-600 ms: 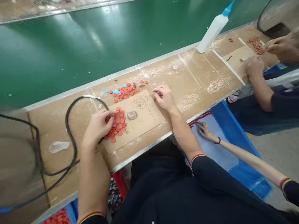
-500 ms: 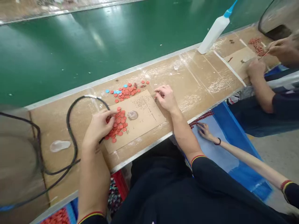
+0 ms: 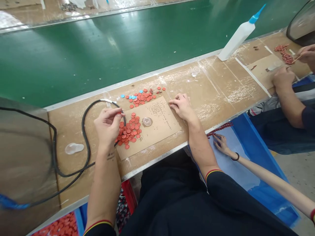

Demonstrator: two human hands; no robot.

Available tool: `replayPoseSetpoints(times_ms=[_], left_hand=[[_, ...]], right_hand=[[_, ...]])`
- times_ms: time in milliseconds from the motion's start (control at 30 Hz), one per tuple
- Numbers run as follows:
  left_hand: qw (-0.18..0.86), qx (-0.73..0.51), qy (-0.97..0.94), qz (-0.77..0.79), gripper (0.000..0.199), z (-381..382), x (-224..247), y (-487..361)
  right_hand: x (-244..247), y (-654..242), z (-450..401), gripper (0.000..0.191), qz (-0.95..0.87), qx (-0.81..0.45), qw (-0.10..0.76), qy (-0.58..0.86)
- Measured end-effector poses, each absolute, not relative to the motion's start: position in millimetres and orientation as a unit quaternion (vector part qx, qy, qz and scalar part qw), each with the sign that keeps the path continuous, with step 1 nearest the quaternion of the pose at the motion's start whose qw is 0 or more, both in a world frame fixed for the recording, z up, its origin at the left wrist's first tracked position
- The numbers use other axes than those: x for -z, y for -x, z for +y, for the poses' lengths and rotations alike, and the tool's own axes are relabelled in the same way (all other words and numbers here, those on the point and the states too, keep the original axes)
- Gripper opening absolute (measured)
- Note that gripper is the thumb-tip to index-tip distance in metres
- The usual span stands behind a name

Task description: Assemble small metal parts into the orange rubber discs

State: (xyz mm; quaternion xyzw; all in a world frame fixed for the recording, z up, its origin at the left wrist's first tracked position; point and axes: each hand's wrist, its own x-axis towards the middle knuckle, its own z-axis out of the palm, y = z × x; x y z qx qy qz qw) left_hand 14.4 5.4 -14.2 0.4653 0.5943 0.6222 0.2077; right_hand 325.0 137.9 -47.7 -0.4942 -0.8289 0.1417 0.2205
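Note:
My left hand (image 3: 107, 126) is raised over the left edge of a cardboard sheet (image 3: 157, 137), thumb and forefinger pinched, with a bit of red showing at the tips like one of the small discs. Below and beside it lies a pile of red discs (image 3: 133, 126). My right hand (image 3: 181, 106) is at the sheet's upper right corner, its fingers bent together at the tips. A tiny dark reddish piece shows there, too small to name. Between the hands, a small clear dish (image 3: 147, 122) sits on the sheet near scattered tiny brown specks (image 3: 157, 108).
More red and blue discs (image 3: 141, 98) lie behind the sheet. A black cable (image 3: 85, 131) loops at left near a clear plastic piece (image 3: 74, 148). A white bottle (image 3: 237, 41) stands tilted at right. Co-workers' hands (image 3: 284, 77) and a hand (image 3: 221, 144) over a blue bin (image 3: 258, 144) are nearby.
My left hand has lifted off the red disc pile with its fingertips pinched. My right hand's fingers have lowered towards the table by the sheet's corner. The whole view has shifted slightly.

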Motion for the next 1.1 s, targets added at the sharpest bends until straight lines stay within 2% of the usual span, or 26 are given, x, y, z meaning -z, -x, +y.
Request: replayPoseSetpoints(times_ms=[133,267,433,733,967,1100], left_hand=[[0.270,-0.671,-0.408,0.558,0.015,6.8,13.6,-17.8],[0.348,-0.695,-0.350,0.523,0.023,5.9,11.1,-23.3],[0.390,-0.688,-0.333,0.513,0.030,2.2,4.2,-31.2],[0.368,-0.683,-0.367,0.513,0.022,0.3,-2.7,-41.3],[0.349,-0.670,-0.376,0.537,0.021,0.5,2.0,-39.4],[0.329,-0.659,-0.383,0.558,0.020,0.8,1.3,-40.6]], right_hand=[[45.1,-330.6,141.6,0.008,-0.821,-0.198,0.263,0.467],[39.5,-333.9,141.0,0.003,-0.760,-0.344,0.379,0.400],[32.1,-319.7,128.5,0.029,-0.656,-0.455,0.497,0.340],[24.3,-308.3,119.7,0.045,-0.615,-0.527,0.518,0.275],[23.9,-307.9,119.4,0.039,-0.624,-0.531,0.533,0.211],[23.8,-308.9,119.8,0.047,-0.631,-0.522,0.524,0.233]])
